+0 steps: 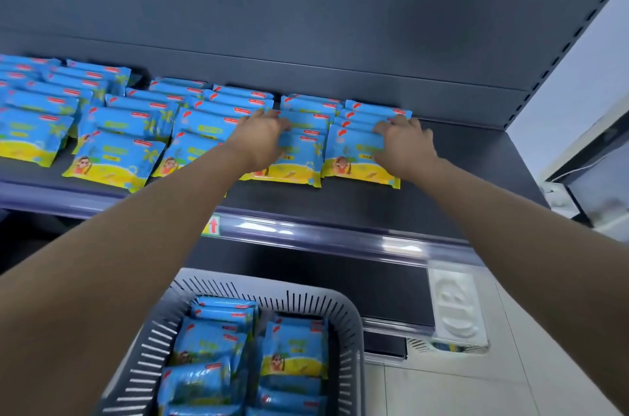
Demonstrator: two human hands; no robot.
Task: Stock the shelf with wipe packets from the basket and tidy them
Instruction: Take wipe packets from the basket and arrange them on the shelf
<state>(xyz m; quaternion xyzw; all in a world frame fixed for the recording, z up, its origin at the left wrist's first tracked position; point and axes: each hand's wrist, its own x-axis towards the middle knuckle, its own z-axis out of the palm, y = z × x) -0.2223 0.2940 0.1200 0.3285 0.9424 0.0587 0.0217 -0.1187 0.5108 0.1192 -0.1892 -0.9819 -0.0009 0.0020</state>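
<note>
Blue and yellow wipe packets lie in overlapping rows on the dark shelf (459,177). My left hand (260,138) rests on the second row from the right, fingers curled over a wipe packet (299,160). My right hand (405,143) presses on the rightmost row, fingers over the top edge of its front wipe packet (354,157). Both arms reach up from below. A grey slatted basket (354,330) stands beneath the shelf, holding several more wipe packets (294,347).
More rows of packets (115,150) fill the shelf to the left. Bare shelf surface lies right of my right hand. The shelf's front rail (306,232) carries a red arrow label (212,225). A white moulded tray (457,306) sits low on the right.
</note>
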